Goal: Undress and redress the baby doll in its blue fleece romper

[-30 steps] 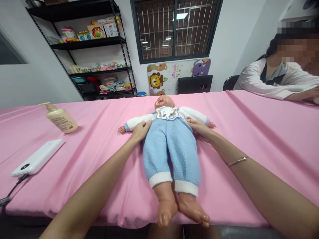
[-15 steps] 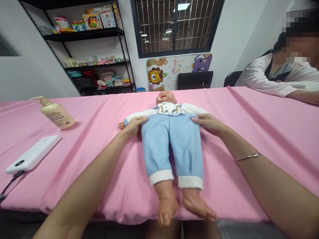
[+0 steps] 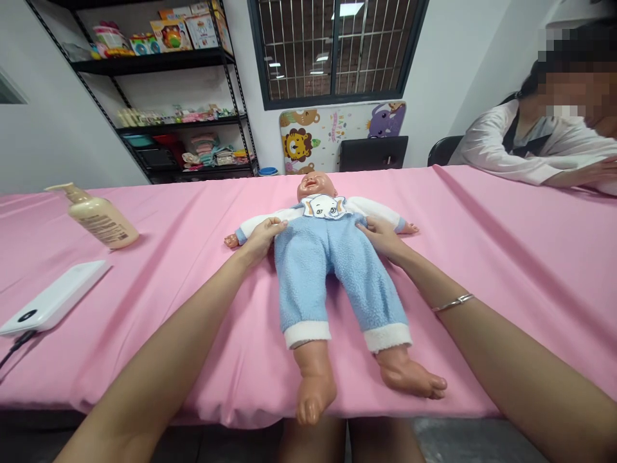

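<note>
A baby doll (image 3: 315, 185) lies on its back on the pink-covered table, its head away from me and its bare feet near the front edge. It wears a white top with an elephant face (image 3: 324, 206) on the chest and fluffy blue pants (image 3: 303, 270) with white cuffs. My left hand (image 3: 263, 239) pinches the waist of the pants at the left side. On the other side, my right hand (image 3: 383, 236) grips the waistband, fingers partly hidden by the cloth. The doll's legs are spread apart.
A tan pump bottle (image 3: 103, 222) stands at the left, with a white power bank (image 3: 60, 296) and its cable nearer me. Across the table at the right, a person (image 3: 506, 145) leans on the pink cloth (image 3: 520, 257). Behind are a black shelf (image 3: 154, 61) and a monitor (image 3: 373, 153).
My right hand has moved inward with the waistband. The doll's legs have spread and its feet shifted slightly away from me; its arm on the right now shows.
</note>
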A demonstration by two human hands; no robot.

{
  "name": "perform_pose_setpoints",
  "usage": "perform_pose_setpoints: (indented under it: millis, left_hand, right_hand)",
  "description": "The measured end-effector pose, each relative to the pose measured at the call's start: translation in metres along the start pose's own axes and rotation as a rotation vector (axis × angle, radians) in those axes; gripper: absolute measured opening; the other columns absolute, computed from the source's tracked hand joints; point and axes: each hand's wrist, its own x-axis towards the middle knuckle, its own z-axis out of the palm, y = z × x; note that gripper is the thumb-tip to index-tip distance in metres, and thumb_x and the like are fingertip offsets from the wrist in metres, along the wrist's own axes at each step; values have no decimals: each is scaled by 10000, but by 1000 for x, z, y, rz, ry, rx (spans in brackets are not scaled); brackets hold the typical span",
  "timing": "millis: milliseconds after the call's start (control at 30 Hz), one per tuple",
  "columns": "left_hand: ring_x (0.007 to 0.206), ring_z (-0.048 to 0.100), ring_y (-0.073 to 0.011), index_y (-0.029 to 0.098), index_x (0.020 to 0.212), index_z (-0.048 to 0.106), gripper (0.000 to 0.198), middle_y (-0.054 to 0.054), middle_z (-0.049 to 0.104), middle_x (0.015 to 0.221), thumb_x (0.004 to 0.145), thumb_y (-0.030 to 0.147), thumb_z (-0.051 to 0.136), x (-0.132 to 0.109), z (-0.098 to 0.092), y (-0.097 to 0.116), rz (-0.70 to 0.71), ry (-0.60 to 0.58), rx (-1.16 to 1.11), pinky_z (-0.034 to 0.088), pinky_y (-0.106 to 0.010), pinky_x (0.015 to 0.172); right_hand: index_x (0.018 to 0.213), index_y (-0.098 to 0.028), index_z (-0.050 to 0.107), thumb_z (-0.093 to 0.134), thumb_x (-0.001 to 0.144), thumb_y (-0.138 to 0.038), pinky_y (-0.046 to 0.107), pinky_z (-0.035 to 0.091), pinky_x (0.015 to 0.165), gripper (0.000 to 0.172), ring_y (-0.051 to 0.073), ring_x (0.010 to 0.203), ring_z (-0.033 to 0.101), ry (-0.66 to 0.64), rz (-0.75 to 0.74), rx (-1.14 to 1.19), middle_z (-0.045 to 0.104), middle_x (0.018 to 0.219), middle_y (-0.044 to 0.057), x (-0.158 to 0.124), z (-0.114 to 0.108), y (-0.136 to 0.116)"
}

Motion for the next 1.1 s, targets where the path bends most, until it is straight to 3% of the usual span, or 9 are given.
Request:
perform_pose_setpoints:
  millis: [133,233,333,433,567,767,867,1000,1100]
  left_hand:
    - [625,486,-78,186,697,373,417,52,528,694,508,164,744,6,12,0,83,83,-103,358,-199,590]
    - [743,542,-98,181,707,385,399,27,591,830,457,115,690,9,17,0,144,56,-39,410,-220,709]
    - [808,543,-110,157,768,505,383,8,588,871,444,139,708,11,14,1,180,35,121,415,-230,768]
    - [826,541,-114,151,785,547,385,13,582,862,427,129,689,12,13,2,178,41,93,412,-224,768]
    - [788,540,-136,148,804,609,294,-2,611,825,520,214,646,10,22,5,150,-5,171,409,-246,736]
    - [692,506,-148,126,707,638,330,-17,595,709,632,444,689,6,22,21,127,-62,575,350,-260,627]
    - [638,468,-121,138,714,602,337,13,547,675,583,421,727,6,19,21,93,-93,480,330,-247,599]
    - [556,375,-75,175,614,413,410,55,430,612,484,304,779,7,20,17,159,17,210,270,-218,542]
    - [528,324,-65,179,573,359,483,64,360,567,480,325,810,8,16,14,170,44,226,242,-219,526]
  right_hand:
    - [861,-188,584,721,628,-632,278,441,751,520,180,846,561,21,-2,164,615,839,25,0,3,-5]
    - [844,-212,538,706,647,-594,290,471,761,462,188,862,574,87,-2,309,612,857,31,1,7,-8]
    - [874,-230,524,601,776,-579,306,487,807,371,205,968,576,152,-64,213,625,970,51,2,9,-10]
    - [857,-233,510,560,832,-566,291,480,799,337,199,997,556,209,-96,127,616,989,47,4,10,-11]
    - [891,-229,519,599,787,-588,270,464,740,382,182,880,556,173,-65,106,602,889,33,8,11,-12]
    - [820,-190,599,674,721,-628,290,462,697,455,197,810,574,30,32,53,639,852,51,6,9,-1]
    - [888,-171,649,640,814,-565,314,492,733,400,219,886,594,86,18,-27,651,927,63,4,9,4]
    - [1118,-133,596,541,939,-446,360,516,867,365,184,985,591,172,-16,-13,598,1114,81,8,7,1]
    - [1190,-170,568,511,963,-405,368,514,906,332,177,1039,575,212,-20,-14,560,1204,96,11,4,-2]
